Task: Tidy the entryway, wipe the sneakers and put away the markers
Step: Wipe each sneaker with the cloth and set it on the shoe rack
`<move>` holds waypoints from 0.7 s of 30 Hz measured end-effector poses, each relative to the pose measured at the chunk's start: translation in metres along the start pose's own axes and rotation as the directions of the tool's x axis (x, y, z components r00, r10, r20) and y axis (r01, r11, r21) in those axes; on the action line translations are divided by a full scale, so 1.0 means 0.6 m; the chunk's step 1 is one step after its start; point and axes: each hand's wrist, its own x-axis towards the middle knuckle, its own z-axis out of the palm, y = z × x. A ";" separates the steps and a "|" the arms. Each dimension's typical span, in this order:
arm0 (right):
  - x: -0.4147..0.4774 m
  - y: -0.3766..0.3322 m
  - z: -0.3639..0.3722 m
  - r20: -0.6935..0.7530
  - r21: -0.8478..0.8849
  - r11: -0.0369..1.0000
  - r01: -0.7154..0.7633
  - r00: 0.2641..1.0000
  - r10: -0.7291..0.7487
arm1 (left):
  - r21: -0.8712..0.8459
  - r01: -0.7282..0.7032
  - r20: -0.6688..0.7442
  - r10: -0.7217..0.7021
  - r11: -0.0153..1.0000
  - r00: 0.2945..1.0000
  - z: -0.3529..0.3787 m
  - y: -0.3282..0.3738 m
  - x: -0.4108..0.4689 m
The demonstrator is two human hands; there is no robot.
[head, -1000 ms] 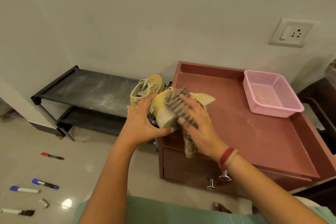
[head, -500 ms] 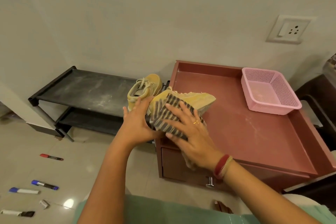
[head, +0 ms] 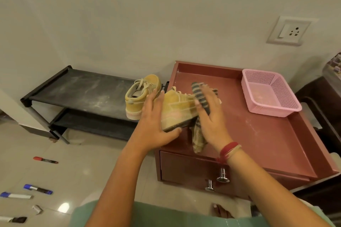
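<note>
The left hand (head: 153, 125) holds a yellow sneaker (head: 177, 110) by its heel end: the fingers (head: 156, 101) lie spread up the near side of the heel and the thumb (head: 174, 131) presses under the sole edge, so the shoe sits between thumb and fingers, tilted, with its toe pointing toward the right. It hangs at the front left corner of the red-brown cabinet (head: 258, 134), partly over its top surface.

The right hand (head: 212, 120) presses a striped cloth (head: 201, 97) against the toe end of that sneaker. The fingers are stretched out flat and close together over the cloth, which covers the toe; the loose end of the cloth (head: 198, 138) droops below the palm past the cabinet's front edge. A red and beige thread band (head: 228, 151) circles the right wrist.

A second yellow sneaker (head: 142, 96) stands on the right end of the black shoe rack (head: 81, 90), just left of the held shoe and behind the left fingers.

A pink mesh basket (head: 269, 92) sits on the far right of the cabinet's surface, well apart from both hands. On the floor tiles at the left lie a red marker (head: 45, 160), two blue markers (head: 37, 189) (head: 15, 195), a black marker (head: 13, 219) and a small loose cap (head: 37, 209). A wall socket (head: 287, 31) is above the basket.
</note>
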 end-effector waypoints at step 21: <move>-0.012 0.045 -0.014 0.396 -0.386 0.892 0.235 0.916 -0.070 | 0.149 -0.001 0.054 -0.008 0.989 0.999 -0.021 -0.001 0.007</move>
